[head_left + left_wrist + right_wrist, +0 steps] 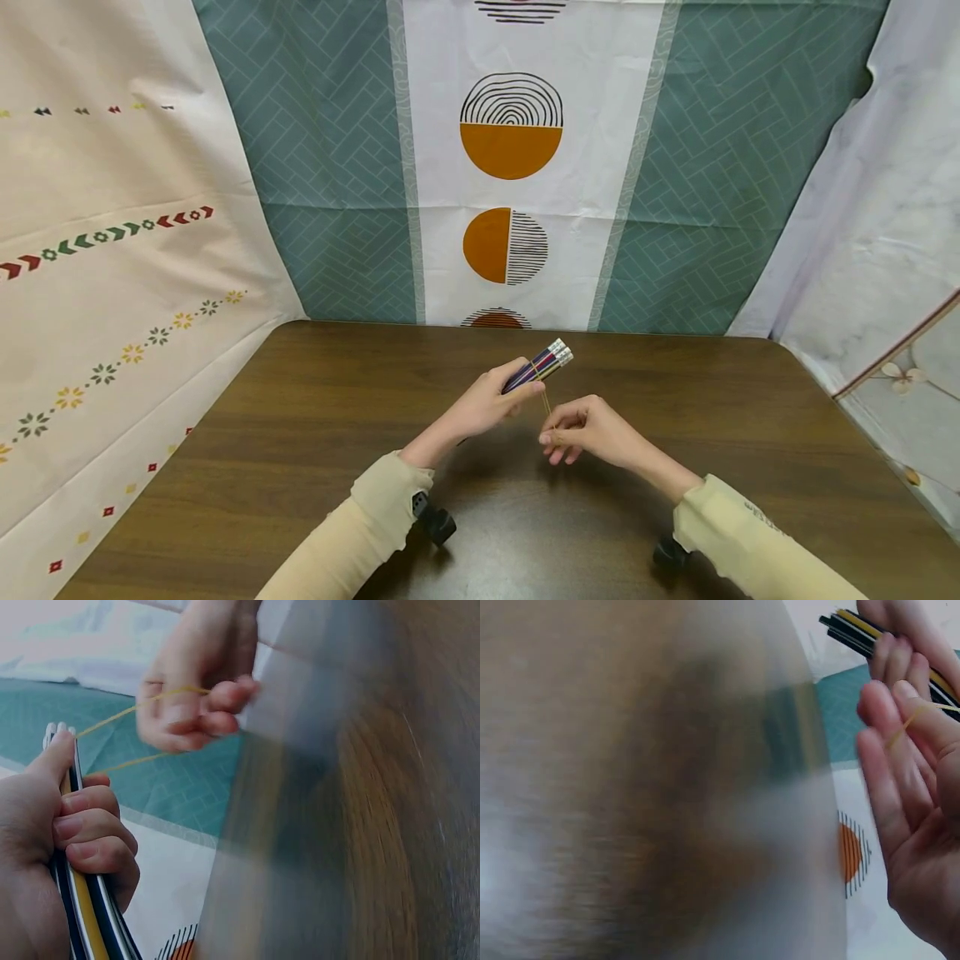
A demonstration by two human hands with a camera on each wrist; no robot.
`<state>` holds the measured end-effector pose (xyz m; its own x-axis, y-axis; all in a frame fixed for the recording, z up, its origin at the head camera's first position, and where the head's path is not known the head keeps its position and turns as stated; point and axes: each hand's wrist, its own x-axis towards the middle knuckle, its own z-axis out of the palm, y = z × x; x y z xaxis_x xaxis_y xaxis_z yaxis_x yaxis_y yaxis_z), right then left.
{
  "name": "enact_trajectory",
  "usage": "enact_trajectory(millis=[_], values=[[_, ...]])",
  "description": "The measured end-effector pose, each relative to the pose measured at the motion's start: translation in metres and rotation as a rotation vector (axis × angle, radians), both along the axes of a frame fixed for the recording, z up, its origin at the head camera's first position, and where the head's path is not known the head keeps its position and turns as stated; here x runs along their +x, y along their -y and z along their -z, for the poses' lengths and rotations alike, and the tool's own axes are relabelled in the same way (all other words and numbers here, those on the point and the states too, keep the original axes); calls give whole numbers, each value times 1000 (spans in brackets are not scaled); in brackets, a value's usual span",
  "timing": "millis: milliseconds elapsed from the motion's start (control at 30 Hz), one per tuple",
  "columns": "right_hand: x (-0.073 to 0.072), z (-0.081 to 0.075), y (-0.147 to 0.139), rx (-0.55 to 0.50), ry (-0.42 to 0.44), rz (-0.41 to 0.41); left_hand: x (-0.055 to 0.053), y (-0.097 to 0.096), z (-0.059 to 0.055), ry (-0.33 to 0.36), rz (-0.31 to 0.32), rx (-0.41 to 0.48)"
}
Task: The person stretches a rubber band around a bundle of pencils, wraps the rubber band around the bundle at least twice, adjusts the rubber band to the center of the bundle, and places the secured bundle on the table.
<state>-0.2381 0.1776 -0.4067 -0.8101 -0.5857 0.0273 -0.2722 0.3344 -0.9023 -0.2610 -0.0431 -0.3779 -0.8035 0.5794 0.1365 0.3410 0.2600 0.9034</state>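
Observation:
My left hand [491, 397] grips a bundle of pencils [537, 365] with white eraser ends tilted up to the right. Dark, blue, red and yellow barrels show in it. A thin yellow rubber band [547, 403] loops about the bundle near the eraser end. From there it stretches to my right hand [596, 429], which pinches it between thumb and fingers. In the left wrist view two strands of the band [116, 718] run from the pencils [88, 900] to the right hand [187, 697]. The right wrist view shows the band [909, 724] crossing the right hand's fingers.
Both hands are above a dark brown wooden table [300, 433]. A patterned teal and white cloth [337, 167] hangs behind its far edge. Light printed cloths hang at the left [112, 208] and right [885, 250]. Black wrist cameras are strapped below both sleeves.

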Motion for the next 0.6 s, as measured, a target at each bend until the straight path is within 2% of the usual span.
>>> enact_trajectory(millis=[200, 300, 367, 433, 600], values=[[9, 7, 3, 104, -89, 34, -2, -3, -2, 34, -31, 29], [12, 8, 8, 99, -98, 29, -4, -5, -1, 34, -54, 36], [15, 6, 12, 74, -138, 25, -5, -5, 1, 41, -77, 37], [18, 3, 15, 12, -207, 34, -7, -6, 3, 48, -108, 38], [25, -6, 25, -195, -506, 100, -12, -7, 13, 61, -164, 28]])
